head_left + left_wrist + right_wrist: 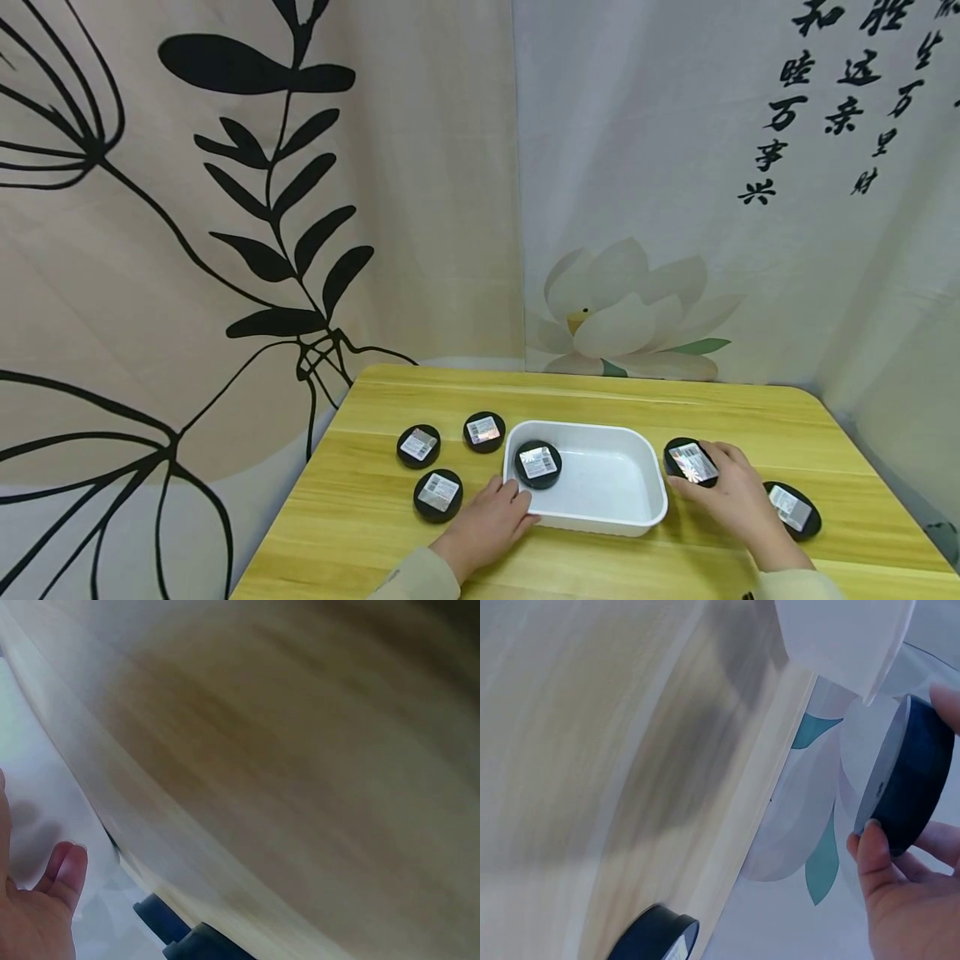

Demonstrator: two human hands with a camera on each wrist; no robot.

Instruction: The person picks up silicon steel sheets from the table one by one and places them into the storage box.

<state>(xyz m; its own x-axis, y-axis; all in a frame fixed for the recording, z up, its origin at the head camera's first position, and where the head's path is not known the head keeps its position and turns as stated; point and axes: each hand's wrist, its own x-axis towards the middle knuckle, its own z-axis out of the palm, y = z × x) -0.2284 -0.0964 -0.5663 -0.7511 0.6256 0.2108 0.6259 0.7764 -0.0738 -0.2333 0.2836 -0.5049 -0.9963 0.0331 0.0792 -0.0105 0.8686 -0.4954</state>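
My right hand grips a round black tin by its edge, just right of the white plastic tray. In the right wrist view this tin is tilted off the table, its paler flat face turned left, with fingertips on its rim. My left hand rests against the tray's front left corner, fingers at the rim and front wall. In the left wrist view only part of the left hand shows. Another black tin lies inside the tray at its left end, its silvery label up.
Left of the tray lie a black tin, a second tin and a third tin, labels up. A further tin lies beside my right wrist. The wooden table ends at a printed curtain.
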